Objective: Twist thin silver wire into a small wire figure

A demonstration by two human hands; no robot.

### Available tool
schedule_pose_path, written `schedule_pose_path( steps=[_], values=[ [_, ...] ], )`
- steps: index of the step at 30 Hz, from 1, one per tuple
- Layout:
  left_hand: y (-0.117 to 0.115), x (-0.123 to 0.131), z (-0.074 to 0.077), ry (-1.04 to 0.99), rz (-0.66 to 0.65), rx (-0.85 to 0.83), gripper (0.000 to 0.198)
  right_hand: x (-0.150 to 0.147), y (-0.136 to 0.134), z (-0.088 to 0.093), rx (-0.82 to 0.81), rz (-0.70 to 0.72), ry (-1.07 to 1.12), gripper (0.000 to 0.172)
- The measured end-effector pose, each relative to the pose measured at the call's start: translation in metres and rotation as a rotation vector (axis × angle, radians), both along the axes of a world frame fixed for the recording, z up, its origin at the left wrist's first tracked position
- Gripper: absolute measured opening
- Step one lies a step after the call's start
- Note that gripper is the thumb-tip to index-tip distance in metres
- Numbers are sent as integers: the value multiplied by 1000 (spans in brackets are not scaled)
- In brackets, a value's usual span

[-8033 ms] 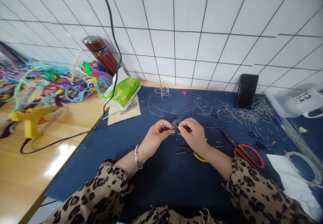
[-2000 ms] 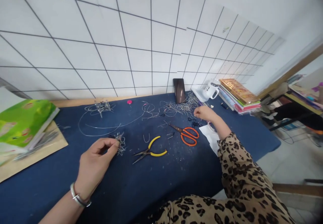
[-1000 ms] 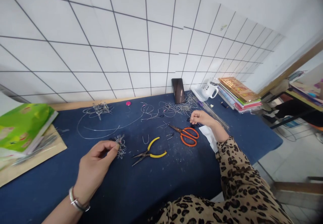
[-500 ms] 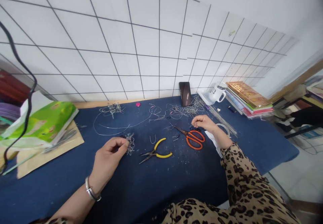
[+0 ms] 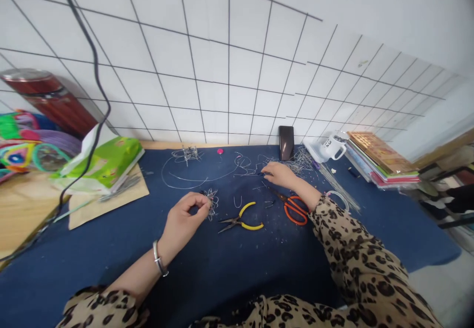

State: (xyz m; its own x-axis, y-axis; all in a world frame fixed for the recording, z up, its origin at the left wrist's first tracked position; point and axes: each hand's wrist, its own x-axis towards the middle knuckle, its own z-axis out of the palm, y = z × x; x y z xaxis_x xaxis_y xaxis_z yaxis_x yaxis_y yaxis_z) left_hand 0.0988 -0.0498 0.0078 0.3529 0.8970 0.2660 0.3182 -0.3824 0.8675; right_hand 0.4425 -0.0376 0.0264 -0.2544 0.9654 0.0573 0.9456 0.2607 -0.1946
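Note:
My left hand [image 5: 188, 214] is closed in a pinch on a tangled piece of bent silver wire [image 5: 212, 204], held just above the blue cloth. My right hand [image 5: 280, 174] reaches to the near side of the wire heap, fingers bent together over a small dark piece [image 5: 261, 173]; its fingertips are too small to make out well. Between the hands lie yellow-handled pliers [image 5: 242, 221], jaws apart, and a U-shaped bit of wire [image 5: 237, 201]. Orange-handled scissors [image 5: 295, 210] rest beneath my right forearm, which partly covers them.
Loose wire [image 5: 301, 163] lies heaped by a leaning phone [image 5: 286, 143]. A white mug [image 5: 333, 146], stacked books [image 5: 383, 158] and a wire coil [image 5: 339, 200] are on the right. Another wire tangle [image 5: 190, 154] sits at the back. Left are a green packet [image 5: 107, 163] and dark cable [image 5: 97, 66].
My right hand has moved left and away from me, from above the scissors to the small dark piece. My left hand keeps its wire piece. The view has swung left.

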Motion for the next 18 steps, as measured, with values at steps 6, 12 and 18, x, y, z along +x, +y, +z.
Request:
schedule_pose_path(
  steps=[6, 12, 18],
  values=[
    [0, 1, 1, -5, -27, 50, 12, -5, 22, -20, -10, -5, -2, 16],
    [2, 1, -3, -5, -27, 49, 11, -6, 17, -22, 20, -51, 71, 9],
    [2, 1, 0, -16, -32, 51, 11, -20, -5, -7, 64, -103, 180, 11]
  ],
)
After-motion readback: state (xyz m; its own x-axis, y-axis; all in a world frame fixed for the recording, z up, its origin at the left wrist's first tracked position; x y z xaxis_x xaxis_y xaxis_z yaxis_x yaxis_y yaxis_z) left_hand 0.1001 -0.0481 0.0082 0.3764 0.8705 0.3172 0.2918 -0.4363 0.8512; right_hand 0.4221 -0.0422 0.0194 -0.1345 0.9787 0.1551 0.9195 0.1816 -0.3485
